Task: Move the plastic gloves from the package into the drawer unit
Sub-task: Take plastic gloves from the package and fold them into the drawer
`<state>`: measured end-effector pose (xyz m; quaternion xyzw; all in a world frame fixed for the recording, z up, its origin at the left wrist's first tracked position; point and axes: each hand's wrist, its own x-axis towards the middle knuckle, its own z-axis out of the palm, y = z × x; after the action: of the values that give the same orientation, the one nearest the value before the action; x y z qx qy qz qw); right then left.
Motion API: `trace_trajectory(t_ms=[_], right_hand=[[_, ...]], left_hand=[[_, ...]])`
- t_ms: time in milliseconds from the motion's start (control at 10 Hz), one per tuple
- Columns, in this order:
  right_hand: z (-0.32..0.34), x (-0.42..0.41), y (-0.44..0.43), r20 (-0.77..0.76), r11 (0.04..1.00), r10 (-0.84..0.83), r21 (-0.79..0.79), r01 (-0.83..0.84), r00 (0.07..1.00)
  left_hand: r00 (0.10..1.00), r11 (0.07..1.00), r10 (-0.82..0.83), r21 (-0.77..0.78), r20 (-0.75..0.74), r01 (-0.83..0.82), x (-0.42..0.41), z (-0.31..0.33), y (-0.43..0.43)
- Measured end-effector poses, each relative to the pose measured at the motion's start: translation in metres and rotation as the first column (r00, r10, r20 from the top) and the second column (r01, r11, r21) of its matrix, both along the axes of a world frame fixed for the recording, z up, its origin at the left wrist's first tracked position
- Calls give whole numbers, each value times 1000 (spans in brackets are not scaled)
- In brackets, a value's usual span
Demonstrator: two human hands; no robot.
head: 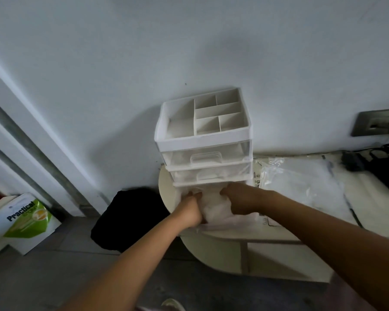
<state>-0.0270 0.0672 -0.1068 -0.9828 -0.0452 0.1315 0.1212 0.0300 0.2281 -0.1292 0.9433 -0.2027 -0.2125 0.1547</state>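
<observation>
A white drawer unit (203, 140) with a divided top tray and clear drawers stands on a cream table against the wall. Its lowest drawer (211, 182) is pulled out toward me. A bundle of thin white plastic gloves (215, 206) lies in that open drawer. My left hand (190, 208) grips the bundle's left side and my right hand (235, 198) grips its right side, fingers curled down into the plastic. A clear plastic package (301, 176) lies flat on the table to the right of the unit.
The cream table (222, 239) has a rounded left end and open shelves below. Black cables (377, 162) and a wall socket (377, 122) sit at the far right. A black bag (130, 216) and a green-and-white box (25, 223) rest on the floor at left.
</observation>
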Motion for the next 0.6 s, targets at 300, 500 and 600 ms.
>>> trace_trajectory(t_ms=[300,500,600], right_hand=[[27,-51,-131,156,953,-302,51,297,941],[-9,-87,-192,-51,816,-574,-117,566,817],[-14,-97,-195,-28,808,-590,-12,590,807]], left_hand=[[961,988,-66,-115,267,99,-16,30,-8],[921,917,-125,-312,370,249,-51,42,-59],[924,889,-169,-353,343,293,-65,35,-86]])
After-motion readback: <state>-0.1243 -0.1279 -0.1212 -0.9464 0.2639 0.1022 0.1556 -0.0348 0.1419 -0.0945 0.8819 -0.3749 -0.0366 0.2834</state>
